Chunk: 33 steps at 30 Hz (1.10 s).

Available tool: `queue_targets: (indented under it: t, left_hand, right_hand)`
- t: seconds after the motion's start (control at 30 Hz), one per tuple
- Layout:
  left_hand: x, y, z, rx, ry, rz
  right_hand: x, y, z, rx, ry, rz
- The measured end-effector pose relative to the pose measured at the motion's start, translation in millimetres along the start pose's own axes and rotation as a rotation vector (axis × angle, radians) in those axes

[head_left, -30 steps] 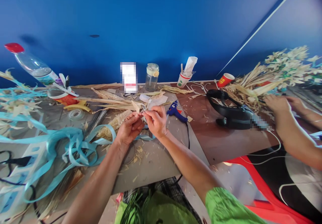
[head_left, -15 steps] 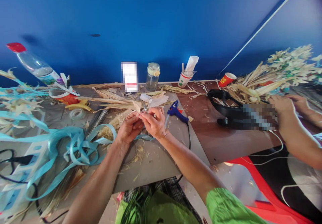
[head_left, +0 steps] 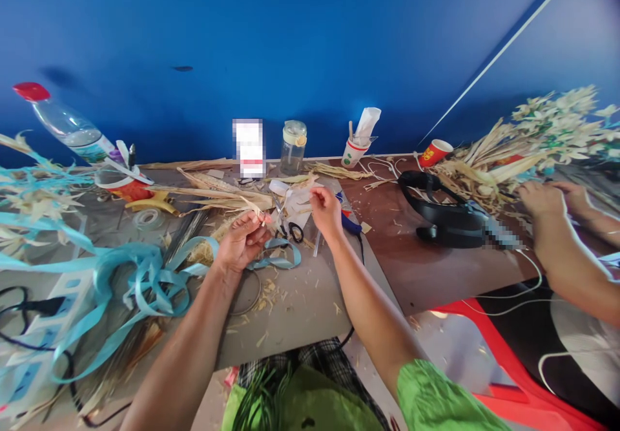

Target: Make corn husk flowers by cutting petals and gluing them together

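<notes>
Well left of the left hand [head_left: 238,240], I see a clear bottle with a red cap [head_left: 72,124] leaning at the back of the bench [head_left: 303,311]. Nearer the left fingers lie a tangle of pale blue ribbon [head_left: 101,282] and a roll of clear tape [head_left: 148,219]. The left fingers are pinched at their tips, grasping a small pale piece of husk [head_left: 254,208] that pokes up above them. Long dry husks [head_left: 217,193] lie just beyond.

An open gap separates the two hands. In it, scissors with black handles [head_left: 290,228] and a loop of the ribbon lie on the bench. White paper [head_left: 298,203] sits just left of the right fingers. Nearer than the fingers, between the forearms, stretches grey bench with scattered shavings [head_left: 268,292], down to the near edge at the lap. Beyond the fingers, a blue wall [head_left: 310,50] borders the back edge.

The right hand [head_left: 329,214] has its fingers curled, tips close to the thumb; I cannot tell whether they hold anything. A blue glue gun [head_left: 351,225], partly hidden by that hand, is just right of it.

Farther right are a black strapped device [head_left: 440,227], a tilted red cup [head_left: 436,153] and another person's hands [head_left: 540,198] beside pale flowers [head_left: 557,127].
</notes>
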<state>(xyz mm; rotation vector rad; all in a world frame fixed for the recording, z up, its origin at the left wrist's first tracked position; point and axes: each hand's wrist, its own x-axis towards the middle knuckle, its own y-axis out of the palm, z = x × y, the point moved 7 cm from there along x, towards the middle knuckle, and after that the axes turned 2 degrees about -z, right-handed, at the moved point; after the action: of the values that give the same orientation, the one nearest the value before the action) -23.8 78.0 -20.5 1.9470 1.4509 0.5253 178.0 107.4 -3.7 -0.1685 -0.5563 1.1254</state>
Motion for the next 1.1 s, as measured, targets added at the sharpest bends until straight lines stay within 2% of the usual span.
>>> queue_targets:
  t: [0.13,0.2,0.4,0.57,0.77,0.9,1.0,1.1]
  left_hand:
    - [0.8,-1.9,-2.6,0.01,0.019,-0.039]
    - [1.0,-2.1,-1.9,0.025,0.015,-0.053]
    - [0.5,-1.2,-1.4,0.041,-0.003,-0.054]
    - [-1.5,1.1,-1.4,0.058,-0.018,0.005]
    - [-2.9,3.3,2.0,0.045,-0.029,0.108]
    - [-3.3,2.1,2.9,0.048,-0.04,0.124]
    - [-3.7,2.4,2.7,0.048,-0.041,0.134]
    - [-3.3,2.1,2.7,0.044,-0.035,0.142]
  right_hand:
    - [-14.4,22.5,11.2,-0.235,-0.04,0.311]
    - [-25.2,28.4,19.2,-0.398,-0.061,0.402]
    - [-47.3,35.2,35.5,-0.733,-0.137,0.547]
    - [-57.9,42.2,37.6,-0.812,-0.115,0.633]
    - [-61.7,47.5,33.4,-0.794,-0.104,0.663]
    - [-53.8,40.7,27.9,-0.694,-0.038,0.655]
    - [-42.4,30.2,25.7,-0.525,0.043,0.576]
    - [-32.0,22.8,29.4,-0.196,0.066,0.414]
